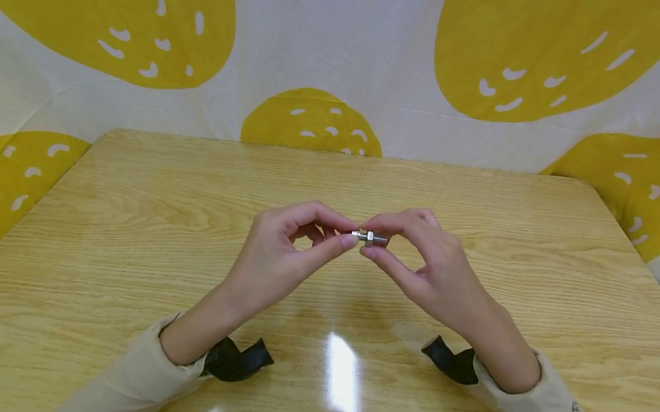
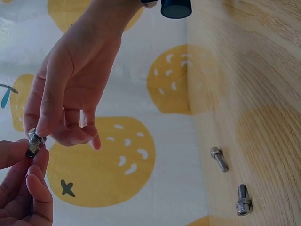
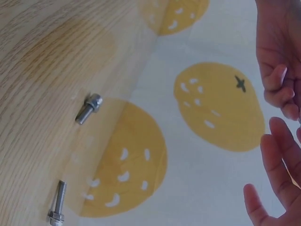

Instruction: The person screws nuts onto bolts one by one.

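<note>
Thumb and index finger of my left hand (image 1: 279, 247) pinch one end of a metal bolt (image 1: 382, 239), which lies sideways in the head view. My right hand (image 1: 434, 261) has its thumb and index finger at the hex nut (image 1: 370, 237) on that bolt, one below it and one above. In the left wrist view the bolt's threads (image 2: 35, 140) show between both hands' fingertips. Two more bolts rest on the table, a shorter one (image 3: 88, 109) and a longer one (image 3: 57, 202), each with a nut or collar near its head. The right wrist view does not show the held bolt.
The wood-grain table (image 1: 162, 172) reaches back to a white cloth (image 1: 333, 36) printed with yellow fruit shapes. A black curved wrist mount (image 1: 236, 360) juts from the left sleeve, and another black mount (image 1: 452, 360) from the right sleeve.
</note>
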A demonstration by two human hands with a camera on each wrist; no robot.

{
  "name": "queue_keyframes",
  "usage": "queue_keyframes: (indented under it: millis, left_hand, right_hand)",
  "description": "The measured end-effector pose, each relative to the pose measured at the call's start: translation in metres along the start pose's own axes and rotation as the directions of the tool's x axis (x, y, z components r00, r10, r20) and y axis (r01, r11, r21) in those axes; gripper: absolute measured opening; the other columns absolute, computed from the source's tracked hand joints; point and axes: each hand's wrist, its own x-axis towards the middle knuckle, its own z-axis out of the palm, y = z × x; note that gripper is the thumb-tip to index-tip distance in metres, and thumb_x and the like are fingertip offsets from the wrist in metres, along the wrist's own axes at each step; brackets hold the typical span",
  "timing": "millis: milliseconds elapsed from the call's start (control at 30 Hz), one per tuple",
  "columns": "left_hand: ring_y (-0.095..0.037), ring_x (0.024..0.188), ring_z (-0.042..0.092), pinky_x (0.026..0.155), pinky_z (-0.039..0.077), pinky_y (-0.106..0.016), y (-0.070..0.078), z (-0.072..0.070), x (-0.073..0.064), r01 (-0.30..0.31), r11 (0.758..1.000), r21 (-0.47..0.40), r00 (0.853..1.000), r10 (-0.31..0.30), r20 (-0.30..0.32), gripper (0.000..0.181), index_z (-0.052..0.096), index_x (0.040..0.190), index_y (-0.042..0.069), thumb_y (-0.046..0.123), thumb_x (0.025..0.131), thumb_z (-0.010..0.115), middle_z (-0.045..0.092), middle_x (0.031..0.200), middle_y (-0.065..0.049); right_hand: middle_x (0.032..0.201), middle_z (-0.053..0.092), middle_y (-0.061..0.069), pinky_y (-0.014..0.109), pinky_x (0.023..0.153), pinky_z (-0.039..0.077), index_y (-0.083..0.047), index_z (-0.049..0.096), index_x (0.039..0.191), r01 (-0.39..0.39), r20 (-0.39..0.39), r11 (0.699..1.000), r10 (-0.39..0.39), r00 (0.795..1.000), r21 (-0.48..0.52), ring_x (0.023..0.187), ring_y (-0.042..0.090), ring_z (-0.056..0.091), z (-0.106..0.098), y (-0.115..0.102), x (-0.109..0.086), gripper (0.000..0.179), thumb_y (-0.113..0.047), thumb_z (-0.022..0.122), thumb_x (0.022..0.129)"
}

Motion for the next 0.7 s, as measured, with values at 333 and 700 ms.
queue_keyframes:
  millis: [333, 700]
  left_hand:
    - [-0.011, 0.061, 0.056, 0.050, 0.042, -0.024, 0.0002, -0.0007, -0.0002, 0.004, 1.000, -0.001, 1.000, -0.004, 0.004, 0.009, 0.071, 0.092, 0.009, 0.010, 0.084, 0.069, 0.071, 0.084, 0.001]
    - [-0.012, 0.060, 0.055, 0.049, 0.040, -0.024, 0.0003, -0.0006, 0.0000, 0.000, 1.000, 0.000, 1.000, 0.000, 0.006, 0.009, 0.071, 0.092, 0.008, 0.010, 0.084, 0.069, 0.071, 0.084, 0.001]
  right_hand:
    - [0.091, 0.068, 0.000, 0.024, 0.079, 0.042, -0.006, 0.066, 0.101, -0.014, 0.012, 1.000, 0.014, 1.000, 0.002, 0.089, 0.011, 0.053, 0.0000, 0.0009, 0.0001, 0.033, -0.036, 0.053, 0.093]
    - [0.091, 0.067, -0.001, 0.026, 0.079, 0.042, -0.007, 0.066, 0.102, -0.043, 0.031, 0.999, 0.043, 0.999, -0.004, 0.090, 0.012, 0.053, -0.0013, -0.0005, -0.0005, 0.025, -0.029, 0.059, 0.091]
